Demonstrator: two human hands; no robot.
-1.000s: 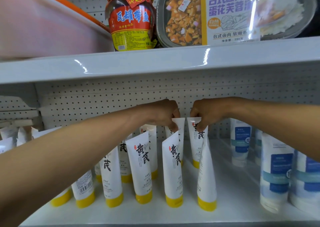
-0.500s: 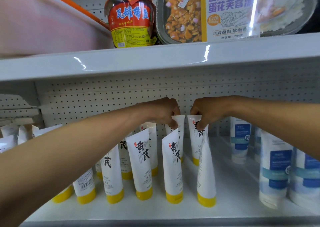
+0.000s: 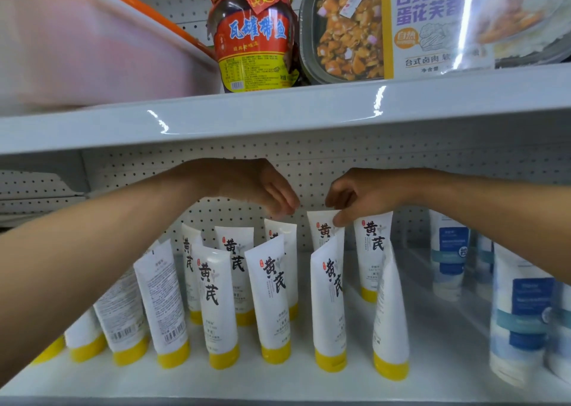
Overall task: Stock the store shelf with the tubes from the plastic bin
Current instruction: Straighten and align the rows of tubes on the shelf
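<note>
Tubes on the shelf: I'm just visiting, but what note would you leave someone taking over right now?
Left hand: loosely curled, holding nothing, just above the back row.
Right hand: fingertips on top of a back-row tube; grip unclear.
Done: many yellow-capped tubes stand cap-down on the lower shelf.
To do: plastic bin sits on the upper shelf, contents hidden; check it.

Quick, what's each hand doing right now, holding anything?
Left hand: open, fingers loosely curled, holding nothing.
Right hand: closed, pinching the top edge of a back-row tube.
</note>
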